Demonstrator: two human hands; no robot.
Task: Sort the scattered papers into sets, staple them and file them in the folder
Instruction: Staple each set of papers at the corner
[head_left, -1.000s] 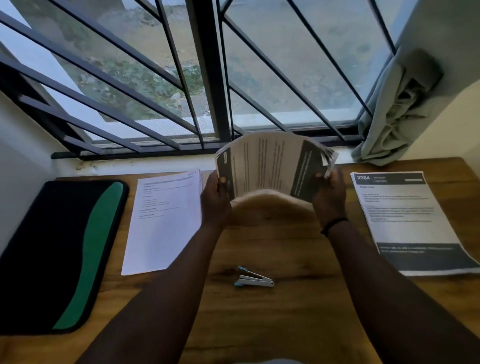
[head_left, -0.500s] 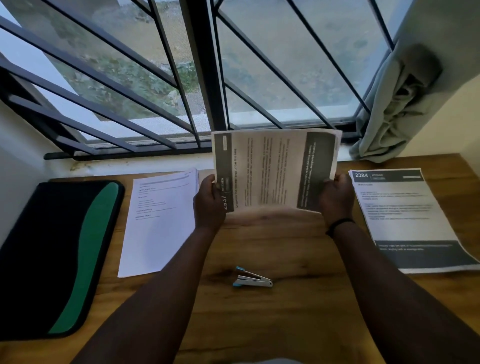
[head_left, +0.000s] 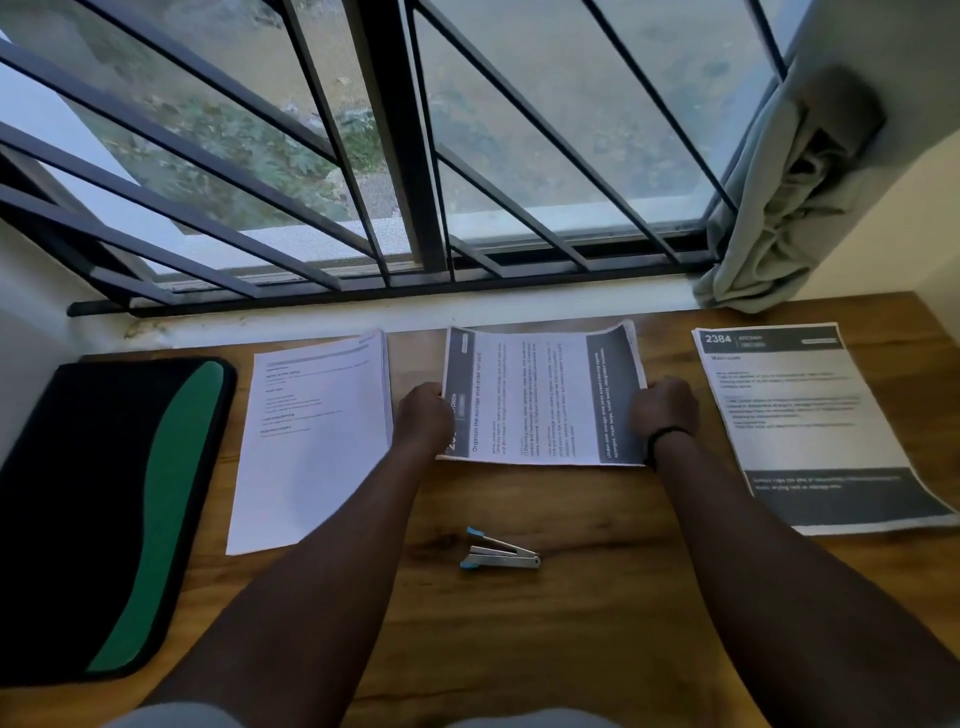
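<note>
The sheaf of papers (head_left: 540, 395), held upright against the window a moment ago, now lies down on the wooden desk (head_left: 571, 649), turned sideways. The left hand (head_left: 423, 418) grips its left edge and the right hand (head_left: 662, 410) grips its right edge. A white stack (head_left: 311, 457) lies just left, another printed stack (head_left: 810, 426) to the right. The stapler (head_left: 498, 556) sits nearer the person, between the forearms. The black and green folder (head_left: 104, 519) lies closed at far left.

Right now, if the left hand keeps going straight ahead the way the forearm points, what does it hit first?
Probably the window sill: past the left hand, gripping the paper set, only bare table shows. Depth is unclear.
</note>
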